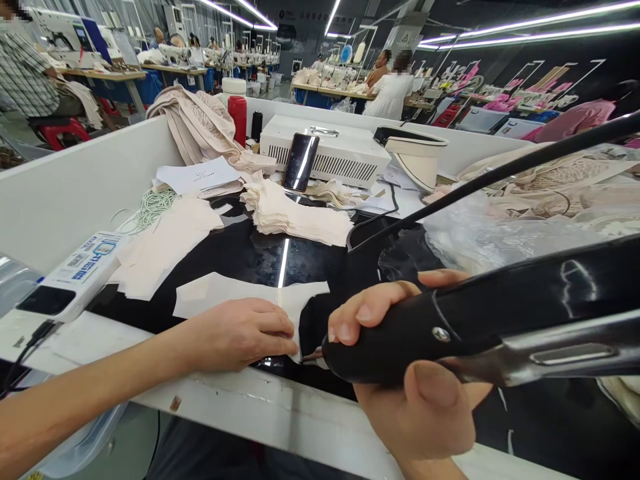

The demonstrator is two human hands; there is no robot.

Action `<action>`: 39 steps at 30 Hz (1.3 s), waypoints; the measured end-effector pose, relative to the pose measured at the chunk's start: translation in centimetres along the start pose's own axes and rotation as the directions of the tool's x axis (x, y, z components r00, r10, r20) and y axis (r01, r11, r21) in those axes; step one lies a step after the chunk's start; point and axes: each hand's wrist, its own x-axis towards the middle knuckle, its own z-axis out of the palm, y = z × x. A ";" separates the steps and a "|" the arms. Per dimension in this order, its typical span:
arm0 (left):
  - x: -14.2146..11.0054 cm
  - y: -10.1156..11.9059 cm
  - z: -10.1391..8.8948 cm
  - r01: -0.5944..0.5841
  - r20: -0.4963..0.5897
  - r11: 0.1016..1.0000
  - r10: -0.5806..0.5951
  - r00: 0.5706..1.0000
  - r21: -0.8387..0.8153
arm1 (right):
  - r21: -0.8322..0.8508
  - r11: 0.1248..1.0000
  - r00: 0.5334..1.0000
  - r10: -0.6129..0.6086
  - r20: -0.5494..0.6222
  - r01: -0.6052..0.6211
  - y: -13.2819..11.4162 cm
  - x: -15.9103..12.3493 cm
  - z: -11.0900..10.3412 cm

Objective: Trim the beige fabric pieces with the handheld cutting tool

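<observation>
My left hand (250, 333) has its fingers bent and close together on the near right end of a thin white fabric piece (215, 293), holding it against the glossy black work surface (250, 250). My right hand (415, 400) is wrapped round a thick black hand tool (400, 330) with a long metal lever. From the tool's front a narrow metal tip (314, 357) points left, close to the fabric edge by my left fingertips. Whether the tip touches the fabric I cannot tell. A stack of cream fabric pieces (295, 213) lies beyond, and more cut pieces (160, 247) lie to the left.
A white power bank (75, 273) with a cable sits on the left edge. At the back are a phone (301, 161), a white vented box (325, 153) and a red bottle (237, 121). Clear plastic bags (480, 233) lie right. A black cable (500, 177) crosses above.
</observation>
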 end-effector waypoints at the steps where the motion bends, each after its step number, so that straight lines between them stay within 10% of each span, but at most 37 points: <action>1: 0.0 0.0 0.0 -0.001 -0.005 1.000 0.001 1.000 0.000 | 0.001 1.000 1.000 0.017 0.008 -0.017 -0.1 0.1 -0.1; 39: -0.2 0.0 0.4 -0.011 -0.013 0.999 0.011 1.000 0.031 | -0.011 0.999 0.999 0.038 0.004 -0.038 -0.2 0.3 0.3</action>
